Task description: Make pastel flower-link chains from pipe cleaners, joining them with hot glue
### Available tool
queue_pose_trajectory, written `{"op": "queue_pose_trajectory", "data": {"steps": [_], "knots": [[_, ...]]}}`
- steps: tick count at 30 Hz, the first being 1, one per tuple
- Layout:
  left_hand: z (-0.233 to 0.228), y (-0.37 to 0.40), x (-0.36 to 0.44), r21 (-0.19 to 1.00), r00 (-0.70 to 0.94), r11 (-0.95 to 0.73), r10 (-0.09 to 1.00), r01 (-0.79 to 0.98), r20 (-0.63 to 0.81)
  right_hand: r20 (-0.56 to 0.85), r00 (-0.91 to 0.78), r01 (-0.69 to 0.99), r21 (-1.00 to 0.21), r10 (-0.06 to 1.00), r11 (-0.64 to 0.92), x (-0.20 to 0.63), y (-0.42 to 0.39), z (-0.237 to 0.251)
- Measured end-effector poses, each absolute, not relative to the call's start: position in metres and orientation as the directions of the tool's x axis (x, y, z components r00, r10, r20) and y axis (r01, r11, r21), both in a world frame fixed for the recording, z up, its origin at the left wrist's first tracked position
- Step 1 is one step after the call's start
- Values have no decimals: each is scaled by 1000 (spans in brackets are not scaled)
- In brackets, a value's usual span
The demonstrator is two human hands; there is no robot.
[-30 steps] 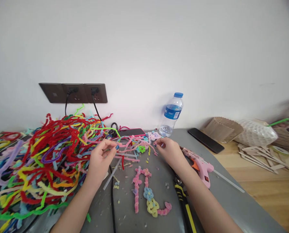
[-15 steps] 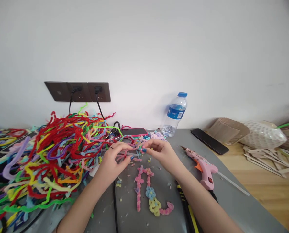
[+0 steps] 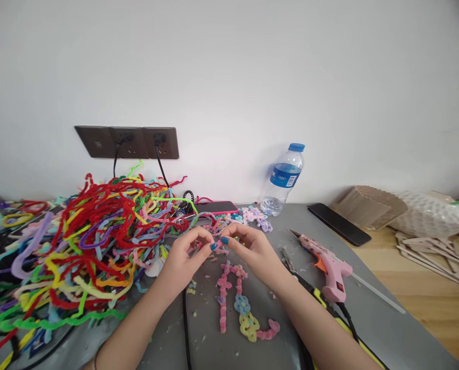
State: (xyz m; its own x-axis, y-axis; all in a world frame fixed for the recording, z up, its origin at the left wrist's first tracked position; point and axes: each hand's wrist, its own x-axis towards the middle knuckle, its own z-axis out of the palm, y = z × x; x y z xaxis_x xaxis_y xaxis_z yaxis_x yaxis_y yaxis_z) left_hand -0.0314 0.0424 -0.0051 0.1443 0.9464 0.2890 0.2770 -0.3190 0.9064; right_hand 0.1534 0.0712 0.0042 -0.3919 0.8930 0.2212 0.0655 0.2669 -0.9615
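My left hand (image 3: pixel 188 257) and my right hand (image 3: pixel 252 249) meet above the desk, thumbs and forefingers pinched close together. A bit of pink pipe cleaner (image 3: pixel 215 241) shows between the fingertips; most of it is hidden by the fingers. Nearer to me lies a pink twisted pipe-cleaner strip (image 3: pixel 223 298). Beside it, a curved pipe-cleaner chain (image 3: pixel 248 327) runs through pink, blue and yellow flower shapes and ends in a pink hook. More pipe-cleaner flowers (image 3: pixel 254 216) in pale colours lie beyond my hands.
A large tangle of pipe cleaners (image 3: pixel 94 246) covers the left side. At the right lie a pink glue gun (image 3: pixel 333 272), pliers (image 3: pixel 287 259) and a black phone (image 3: pixel 339 224). A water bottle (image 3: pixel 283 182) leans on the wall; a cable (image 3: pixel 186 329) crosses the desk.
My hands have drawn together, their fingertips now almost touching. The right forearm has shifted, and the pliers' jaws now show beside it. The view has moved slightly.
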Motion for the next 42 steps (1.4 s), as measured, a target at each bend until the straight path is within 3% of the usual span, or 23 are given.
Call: {"op": "queue_pose_trajectory", "data": {"steps": [9,25,30,34,38,42], "knots": [[-8,44,-30,964,37,-263,965,46,261,175,-315,-144,-980,933,135,149,69,2],[-13,44,-32,942,7,-304,952,139,306,149,-346,-112,-987,926,116,146,71,-4],[-9,47,-33,964,-41,-255,965,79,258,225,-323,81,-961,919,264,156,76,-2],[-10,48,-34,968,-87,-241,965,75,247,366,-346,295,-832,864,470,160,73,2],[-11,49,-37,971,-125,-226,964,83,235,398,-459,320,-760,794,566,161,70,7],[-8,48,-37,982,-117,-182,975,53,187,401,-374,291,-805,836,517,160,71,6]]}}
